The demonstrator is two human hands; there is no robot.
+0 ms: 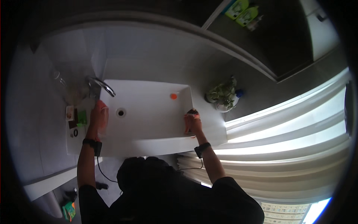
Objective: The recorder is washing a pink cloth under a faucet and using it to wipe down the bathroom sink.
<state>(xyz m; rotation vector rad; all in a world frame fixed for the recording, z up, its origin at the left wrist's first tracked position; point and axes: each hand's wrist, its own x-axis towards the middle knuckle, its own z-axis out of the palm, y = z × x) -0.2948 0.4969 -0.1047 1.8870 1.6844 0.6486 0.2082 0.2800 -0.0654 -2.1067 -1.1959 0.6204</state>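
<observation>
Before me is a white rectangular sink point(145, 117) with a round drain point(121, 112) near its left side. My left hand point(96, 116) is at the left rim, closed around a blurred pink cloth-like item point(104, 117) that hangs along the inner wall. At the right wall, my right hand point(195, 123) grips a pinkish-orange and dark item point(186, 124); the fingers cover part of it, so its kind is unclear. An orange round object point(173, 96) lies in the basin's far right corner. The chrome faucet point(103, 86) reaches over the far left corner.
Left of the sink lie a green packet point(82, 118), a small card point(69, 113) and a black ring point(75, 132). Potted plants point(222, 95) stand on the right ledge beside a pale curtain point(265, 156). Above is a shelf with green bottles point(246, 15).
</observation>
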